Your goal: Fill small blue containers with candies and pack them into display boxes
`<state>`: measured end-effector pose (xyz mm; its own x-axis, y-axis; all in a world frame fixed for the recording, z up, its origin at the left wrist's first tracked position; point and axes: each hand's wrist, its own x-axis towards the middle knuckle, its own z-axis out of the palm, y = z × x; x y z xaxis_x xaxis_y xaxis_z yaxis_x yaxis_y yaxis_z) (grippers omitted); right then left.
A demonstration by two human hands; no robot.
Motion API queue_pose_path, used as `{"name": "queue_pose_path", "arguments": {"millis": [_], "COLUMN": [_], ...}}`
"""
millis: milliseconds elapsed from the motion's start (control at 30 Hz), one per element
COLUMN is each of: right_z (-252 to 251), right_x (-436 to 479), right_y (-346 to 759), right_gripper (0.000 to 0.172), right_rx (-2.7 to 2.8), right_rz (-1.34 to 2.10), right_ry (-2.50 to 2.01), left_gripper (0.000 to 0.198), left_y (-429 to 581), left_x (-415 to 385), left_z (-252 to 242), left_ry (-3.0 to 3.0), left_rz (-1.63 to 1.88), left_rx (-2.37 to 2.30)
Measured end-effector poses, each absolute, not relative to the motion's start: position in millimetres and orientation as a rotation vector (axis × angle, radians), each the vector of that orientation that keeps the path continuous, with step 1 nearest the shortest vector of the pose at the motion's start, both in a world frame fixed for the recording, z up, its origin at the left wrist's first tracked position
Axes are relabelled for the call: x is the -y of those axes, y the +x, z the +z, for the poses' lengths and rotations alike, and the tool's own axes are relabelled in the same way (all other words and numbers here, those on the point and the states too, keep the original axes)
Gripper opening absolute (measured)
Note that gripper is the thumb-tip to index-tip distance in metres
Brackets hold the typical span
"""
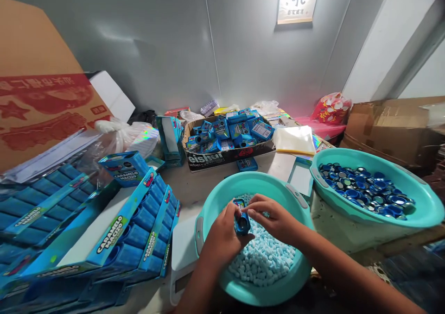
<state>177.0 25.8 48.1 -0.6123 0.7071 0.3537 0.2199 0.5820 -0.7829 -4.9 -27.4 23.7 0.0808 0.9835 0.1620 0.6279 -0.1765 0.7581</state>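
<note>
My left hand [224, 233] is closed around a small blue candy tin [242, 223], held tilted with its round opening towards me. Beside it, my right hand [269, 216] has its fingers stretched out, the tips at the tin's upper edge; whether they press on it is hard to tell. Both hands are above a turquoise basin [217, 198] that holds many pale blue candies [267, 258]. A second turquoise basin [429, 203] on the right holds loose blue and silver round lids [365, 189].
Display boxes [111, 240] packed with blue tins stand at the left. Behind the basin, a cardboard tray [208, 161] is heaped with blue tins. A white scale [182, 254] lies left of the basin. Clear plastic sheets [294, 140] and a brown carton [389, 124] are farther right.
</note>
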Motion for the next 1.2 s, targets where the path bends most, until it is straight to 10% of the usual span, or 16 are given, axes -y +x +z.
{"name": "queue_pose_path", "arguments": {"millis": [667, 1000, 1200], "right_z": [39, 40, 34], "right_x": [-20, -22, -25], "right_y": [187, 189, 193], "right_gripper": [0.073, 0.057, 0.044], "right_rx": [3.04, 2.931, 2.91], "right_rz": [0.838, 0.836, 0.882], "right_ry": [-1.404, -1.346, -1.371], "left_gripper": [0.069, 0.05, 0.077], "left_y": [-81, -93, -97], "left_x": [83, 65, 85], "left_z": [28, -15, -30], "left_ry": [1.201, 1.568, 1.414], "left_rz": [1.669, 1.446, 1.504], "left_rx": [-2.018, -2.059, -1.878]}}
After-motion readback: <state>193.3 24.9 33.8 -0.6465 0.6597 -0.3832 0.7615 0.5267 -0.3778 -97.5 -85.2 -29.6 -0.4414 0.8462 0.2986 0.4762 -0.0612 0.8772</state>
